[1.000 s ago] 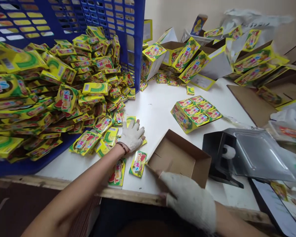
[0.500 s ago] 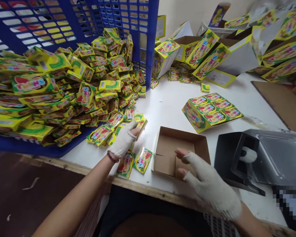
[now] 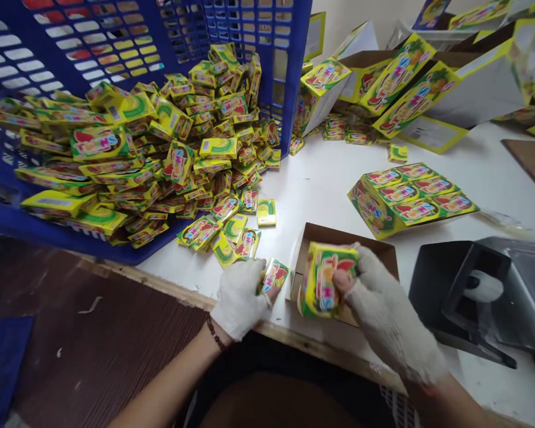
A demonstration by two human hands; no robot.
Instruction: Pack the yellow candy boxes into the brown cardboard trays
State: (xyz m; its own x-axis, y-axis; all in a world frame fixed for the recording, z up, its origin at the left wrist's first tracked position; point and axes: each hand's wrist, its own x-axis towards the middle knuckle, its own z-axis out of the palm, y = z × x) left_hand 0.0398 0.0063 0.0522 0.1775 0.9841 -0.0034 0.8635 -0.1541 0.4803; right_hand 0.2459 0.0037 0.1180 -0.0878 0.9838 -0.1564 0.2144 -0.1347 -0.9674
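My right hand [image 3: 378, 303], in a fingerless white glove, grips a small yellow-green fruit-print box [image 3: 327, 282], thumb across its printed face. It is held over an open brown-lined carton [image 3: 386, 252], hiding much of the inside; whether more than one box is in the grip I cannot tell. My left hand [image 3: 245, 297], gloved alike, has its thumb and fingers closed around another small fruit-print box [image 3: 276, 274] just left of the carton. Several loose small boxes [image 3: 235, 227] lie beyond my left hand on the white table [image 3: 294, 190].
A blue basket [image 3: 289, 71] on its side spills a heap of small boxes [image 3: 178, 160] at the left. Behind the carton stands a filled display box [image 3: 412, 199]. A black tape dispenser [image 3: 455, 297] sits at the right, and larger printed cartons [image 3: 399, 83] at the back.
My right hand, formerly empty over the carton, now holds a small box. My left hand has drawn back toward the table edge and closed on another. The view has shifted left.
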